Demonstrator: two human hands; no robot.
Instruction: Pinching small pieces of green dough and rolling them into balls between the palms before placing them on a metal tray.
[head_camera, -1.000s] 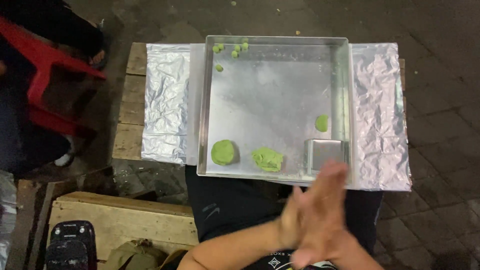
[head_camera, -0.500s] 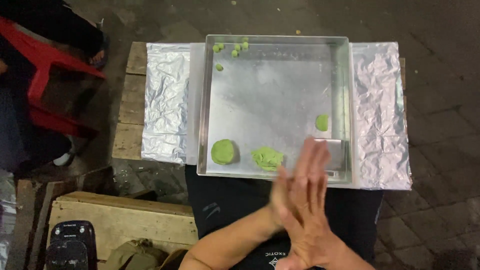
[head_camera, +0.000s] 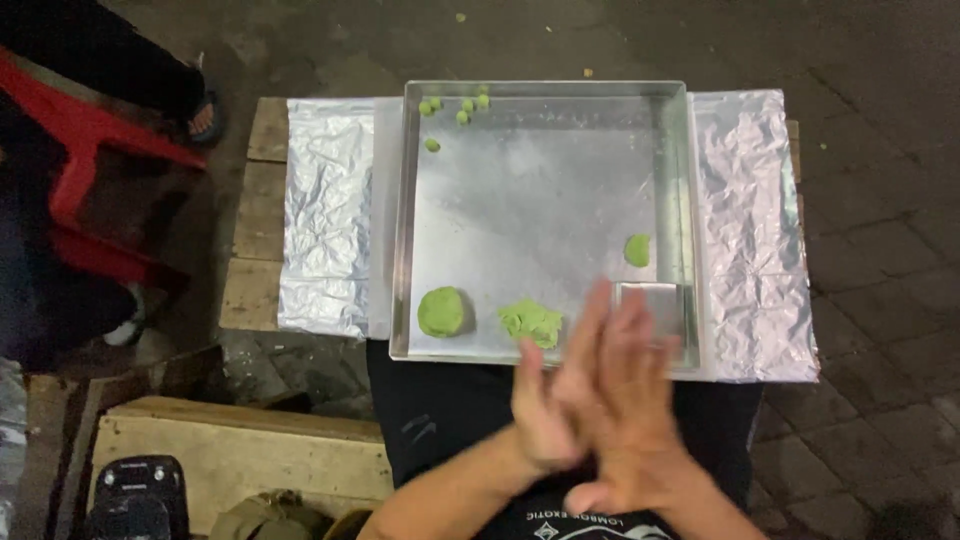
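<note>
My left hand (head_camera: 553, 400) and my right hand (head_camera: 645, 405) are pressed palm to palm over my lap, fingers straight and blurred by motion. Whatever lies between the palms is hidden. Just beyond them stands a square metal tray (head_camera: 400, 220). Near its front edge lie a round flat green dough piece (head_camera: 442, 312) and a crumpled green lump (head_camera: 531, 322). A smaller green piece (head_camera: 637, 250) sits at the right. Several tiny green balls (head_camera: 460, 105) cluster in the far left corner. A small square metal mould (head_camera: 655, 300) rests in the front right corner.
Aluminium foil (head_camera: 325, 220) lies under the tray and sticks out on both sides over a wooden slat table (head_camera: 255, 200). A red plastic chair (head_camera: 90, 150) and another person's sandalled foot (head_camera: 205, 115) are at the left. A wooden box (head_camera: 240, 450) is at lower left.
My joined hands slid left and back toward my body while rubbing against each other. The dough pieces in the tray have not moved.
</note>
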